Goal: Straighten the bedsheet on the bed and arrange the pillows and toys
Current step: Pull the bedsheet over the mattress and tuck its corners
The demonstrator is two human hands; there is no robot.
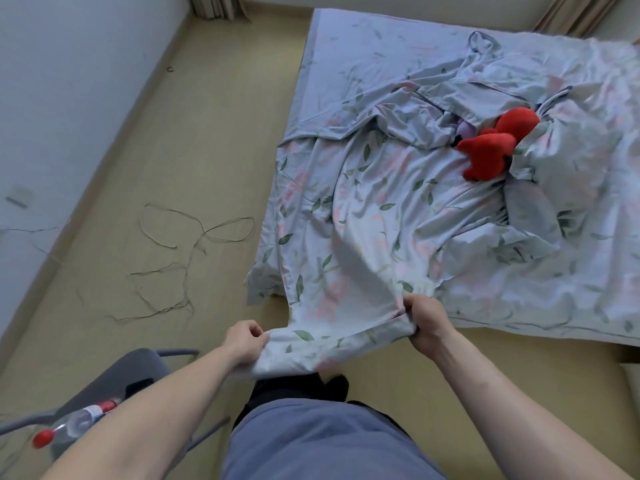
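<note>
A pale blue floral bedsheet (374, 202) lies crumpled over the low bed (346, 39). One stretch of it is pulled off the bed's near edge toward me. My left hand (242, 341) grips the sheet's hem on the left, and my right hand (427, 318) grips the same hem on the right, holding it taut between them above the floor. A red plush toy (491, 150) lies in the folds at the middle right of the bed, with a small purple thing (464, 129) half hidden beside it. I cannot pick out any pillow under the bunched fabric.
Beige floor runs left of and in front of the bed. Thin loose cords (180, 251) sprawl on the floor at left. A grey chair (131, 372) with a clear bottle (79, 424) with a red cap stands at my lower left. Walls and curtains border the far side.
</note>
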